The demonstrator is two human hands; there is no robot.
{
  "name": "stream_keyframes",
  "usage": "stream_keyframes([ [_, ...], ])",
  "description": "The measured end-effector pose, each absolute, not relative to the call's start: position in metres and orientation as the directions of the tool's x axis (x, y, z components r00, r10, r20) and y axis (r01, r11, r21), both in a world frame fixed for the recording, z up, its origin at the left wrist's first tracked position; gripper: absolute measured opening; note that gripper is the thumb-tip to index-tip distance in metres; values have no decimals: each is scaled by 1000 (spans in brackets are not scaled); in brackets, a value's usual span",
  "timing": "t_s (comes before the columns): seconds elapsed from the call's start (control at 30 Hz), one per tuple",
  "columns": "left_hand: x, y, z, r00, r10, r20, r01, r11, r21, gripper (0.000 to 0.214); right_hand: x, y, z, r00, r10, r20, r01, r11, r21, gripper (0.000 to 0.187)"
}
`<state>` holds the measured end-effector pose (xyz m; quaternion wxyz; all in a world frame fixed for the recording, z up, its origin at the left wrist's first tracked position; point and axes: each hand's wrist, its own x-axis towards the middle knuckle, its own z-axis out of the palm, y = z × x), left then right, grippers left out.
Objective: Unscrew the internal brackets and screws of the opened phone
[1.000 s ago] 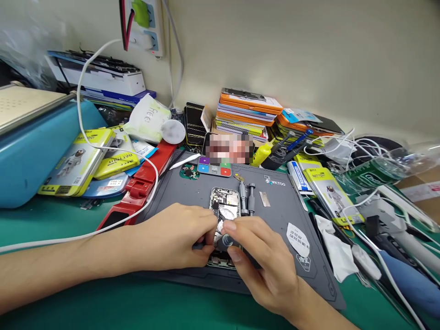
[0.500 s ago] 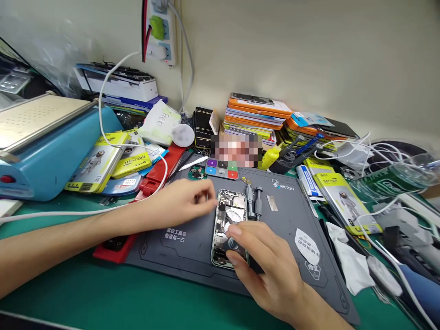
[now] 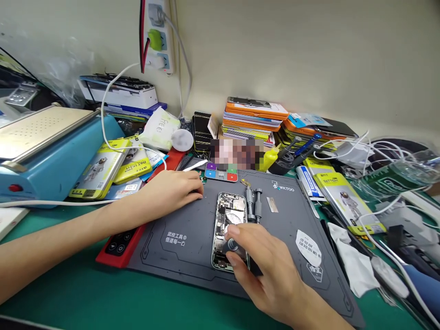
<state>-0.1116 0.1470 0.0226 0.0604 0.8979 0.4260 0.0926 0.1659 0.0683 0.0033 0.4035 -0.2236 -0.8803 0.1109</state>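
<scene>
An opened phone (image 3: 220, 229) with its inner parts exposed lies on the grey work mat (image 3: 195, 256). My right hand (image 3: 275, 270) is over its lower half, thumb and forefinger closed on a dark screwdriver (image 3: 233, 244) whose round end cap faces me; its tip is hidden. Left of the phone's top end, my left hand (image 3: 177, 190) rests low over the mat, its fingers curled together, and anything inside them is hidden. Small green parts (image 3: 202, 178) lie just beyond its fingers. A case with coloured squares (image 3: 222, 173) sits behind the phone.
Two grey screwdrivers (image 3: 254, 204) lie right of the phone. Yellow battery boxes (image 3: 349, 201) and white cables crowd the right side. A blue machine (image 3: 62, 160) stands at the left. Stacked orange boxes (image 3: 254, 110), a yellow bottle (image 3: 270, 158) and a tool holder (image 3: 287, 160) line the back.
My left hand has drawn back from the phone's upper left edge, away to the left and towards the small parts. The right hand stays over the phone with the screwdriver.
</scene>
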Motion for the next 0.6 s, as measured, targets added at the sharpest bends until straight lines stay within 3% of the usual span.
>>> stream_keyframes([
  [0.33,-94,132,25,657,751,66,754,-654,-64,17,167,68,4,-583,488,650,315,873,-373,57],
  [0.6,-89,131,27,619,785,33,783,-613,-105,17,166,67,6,-576,477,663,314,879,-359,53],
])
